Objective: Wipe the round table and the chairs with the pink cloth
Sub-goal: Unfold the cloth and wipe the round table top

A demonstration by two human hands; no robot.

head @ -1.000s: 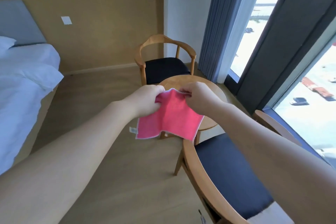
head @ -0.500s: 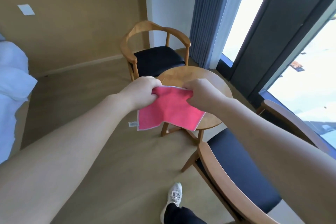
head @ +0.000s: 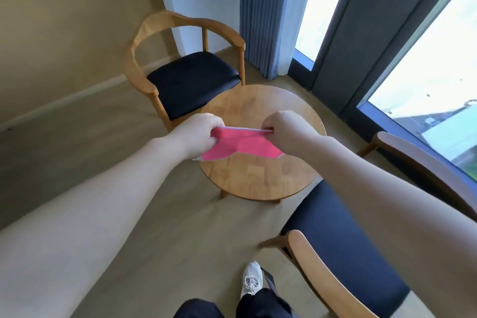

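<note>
You grip the pink cloth [head: 241,146] stretched between your left hand [head: 198,134] and right hand [head: 286,131] above the counter [head: 260,178], so wiping has not begun; lower it flat next.

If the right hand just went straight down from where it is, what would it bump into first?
Probably the round table. The right hand, pinching the pink cloth, appears over its wooden top with nothing visible between them, though one view leaves depth unclear.

I can't see whether the pink cloth [head: 240,146] touches the round table [head: 260,178] — my hands cover its top corners, and the near chair [head: 335,248] runs off frame.
</note>
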